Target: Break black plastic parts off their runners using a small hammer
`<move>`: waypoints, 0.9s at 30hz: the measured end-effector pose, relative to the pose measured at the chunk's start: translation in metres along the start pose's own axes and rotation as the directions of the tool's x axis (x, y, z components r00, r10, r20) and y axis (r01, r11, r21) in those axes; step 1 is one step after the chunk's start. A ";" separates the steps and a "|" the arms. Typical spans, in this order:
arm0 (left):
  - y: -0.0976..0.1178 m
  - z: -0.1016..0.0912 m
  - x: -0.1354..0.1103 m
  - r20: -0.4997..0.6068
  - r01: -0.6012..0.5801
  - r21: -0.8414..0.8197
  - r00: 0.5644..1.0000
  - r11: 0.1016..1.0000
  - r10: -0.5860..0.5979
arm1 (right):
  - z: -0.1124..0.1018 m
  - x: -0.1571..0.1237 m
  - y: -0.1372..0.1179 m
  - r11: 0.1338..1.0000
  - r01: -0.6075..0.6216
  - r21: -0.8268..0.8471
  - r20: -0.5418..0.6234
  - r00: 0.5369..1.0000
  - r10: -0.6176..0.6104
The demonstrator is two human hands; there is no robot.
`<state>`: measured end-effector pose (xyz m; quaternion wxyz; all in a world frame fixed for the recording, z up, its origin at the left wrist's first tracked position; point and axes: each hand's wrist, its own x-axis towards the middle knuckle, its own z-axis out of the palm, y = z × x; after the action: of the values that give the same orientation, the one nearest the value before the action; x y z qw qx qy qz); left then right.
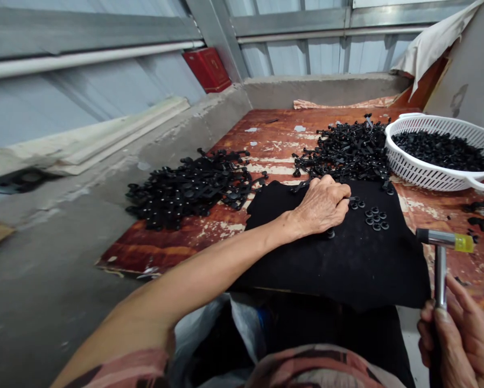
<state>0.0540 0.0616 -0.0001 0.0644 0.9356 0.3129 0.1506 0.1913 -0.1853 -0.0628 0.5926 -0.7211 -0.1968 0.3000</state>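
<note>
While one worn red-brown wooden surface [274, 132] stretches back to a low concrete ledge, one black cloth [346, 264] lies across its near edge, slightly rumpled. One white slotted plastic basket [413, 164] stands at the right, two loop handles showing, filled with small black pieces [439, 151] too many to count. Two heaps of black plastic strap-like parts lie beyond and beside the cloth: the left heap [185, 188] on the bare surface, the right heap [350, 148] reaching the basket and the cloth's far edge; neither can be counted singly.

Two hands are in view. The left hand [324, 205] rests low over the cloth with its fingers bent; its fingertips are hidden, so I cannot tell whether that grip is closed on anything. The right hand [463, 323] has its grip wrapped around the handle of one two-faced hammer [439, 238], held upright beside the cloth's right edge, with one black face and one yellow face.

Smallest are the round black caps on the cloth: seven in one cluster [376, 218], two [357, 205] just beside the left hand's fingers, and one [330, 233] below that hand.
</note>
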 end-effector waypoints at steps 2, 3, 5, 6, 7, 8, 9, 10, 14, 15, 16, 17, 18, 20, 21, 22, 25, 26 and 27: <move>-0.002 0.003 0.001 -0.017 0.010 -0.032 1.000 0.999 -0.011 | -0.001 0.000 0.001 1.000 -0.019 0.007 0.003 1.000 0.019; -0.003 0.005 0.001 -0.024 0.015 -0.042 1.000 0.999 -0.016 | -0.002 0.000 0.002 0.999 -0.029 0.017 0.008 1.000 0.029; -0.004 0.007 0.002 -0.035 0.022 -0.056 0.999 0.998 -0.024 | -0.003 0.001 0.003 0.999 -0.035 0.037 0.018 0.999 0.035; -0.004 0.007 0.002 -0.037 0.024 -0.060 0.999 0.998 -0.026 | -0.003 0.002 0.004 0.999 -0.030 0.043 0.020 0.999 0.029; -0.004 0.008 0.002 -0.036 0.026 -0.064 0.999 0.998 -0.028 | -0.004 0.002 0.004 0.999 -0.023 0.045 0.021 1.000 0.022; -0.004 0.008 0.002 -0.036 0.029 -0.067 0.999 0.997 -0.031 | -0.004 0.002 0.005 0.999 -0.019 0.044 0.020 1.000 0.018; -0.004 0.007 0.002 -0.036 0.033 -0.067 0.999 0.997 -0.035 | -0.004 0.002 0.005 0.999 -0.019 0.040 0.017 1.000 0.019; -0.004 0.007 0.002 -0.034 0.038 -0.067 0.999 0.997 -0.040 | -0.004 0.002 0.005 0.999 -0.025 0.036 0.017 1.000 0.024; -0.003 0.008 0.001 -0.017 0.052 -0.068 0.998 0.996 -0.054 | -0.001 0.001 0.004 1.000 -0.017 0.022 0.015 1.000 0.016; -0.003 0.008 0.001 -0.016 0.054 -0.071 0.998 0.996 -0.055 | -0.001 0.001 0.004 1.000 -0.005 0.023 0.015 1.000 0.004; -0.003 0.008 0.001 -0.018 0.055 -0.073 0.998 0.996 -0.056 | -0.001 0.001 0.004 1.000 0.005 0.024 0.014 1.000 -0.005; -0.003 0.008 0.001 -0.021 0.058 -0.075 0.998 0.996 -0.059 | 0.000 0.001 0.003 1.000 0.008 0.023 0.012 1.000 -0.009; -0.003 0.008 0.001 -0.022 0.061 -0.077 0.998 0.995 -0.063 | 0.000 0.001 0.003 1.000 0.006 0.024 0.013 1.000 -0.006; -0.002 0.008 0.001 -0.021 0.070 -0.075 0.997 0.995 -0.072 | 0.000 0.001 0.003 1.000 0.001 0.020 0.013 1.000 -0.001; -0.002 0.008 0.001 -0.018 0.074 -0.073 0.997 0.995 -0.075 | 0.000 0.001 0.003 1.000 0.001 0.014 0.010 1.000 -0.001; -0.001 0.008 0.002 -0.015 0.076 -0.072 0.997 0.994 -0.077 | -0.001 0.001 0.003 1.000 0.002 0.006 0.008 1.000 -0.002; -0.001 0.008 0.001 -0.016 0.080 -0.072 0.997 0.994 -0.082 | -0.002 0.001 0.005 1.000 -0.007 -0.009 0.008 1.000 0.007; -0.001 0.009 0.001 -0.018 0.082 -0.074 0.996 0.994 -0.083 | -0.003 0.002 0.006 1.000 -0.008 -0.013 0.010 1.000 0.008; -0.002 0.010 0.001 -0.020 0.083 -0.078 0.996 0.993 -0.085 | -0.004 0.002 0.007 1.000 0.014 -0.021 0.017 1.000 -0.014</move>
<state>0.0571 0.0634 -0.0098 0.1029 0.9165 0.3468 0.1705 0.1947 -0.1883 -0.0699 0.5855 -0.7234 -0.2099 0.2997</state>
